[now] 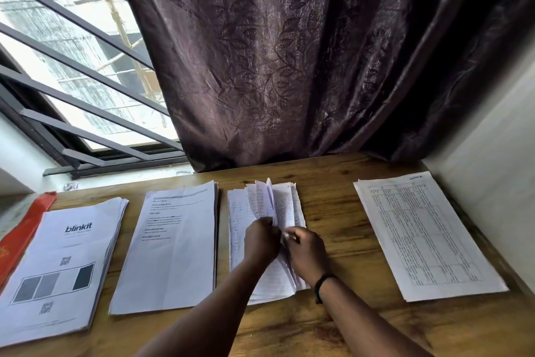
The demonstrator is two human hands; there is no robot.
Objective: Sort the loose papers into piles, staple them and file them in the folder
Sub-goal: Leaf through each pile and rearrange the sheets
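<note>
Sorting looks done: four piles in a row on the table (333,171). Both hands work the handwritten pile (260,278), 3rd from the left edge, approx mid-table. Left hand (260,241) pinches lifted sheets, fingers curled; right hand (307,252) grips the pages' edge w/ something small, can't tell what. Prob. squaring/stapling step. Next: align edges, staple. Red folder (20,235) lies at the left edge, under the blinkit pile (66,267).
</note>
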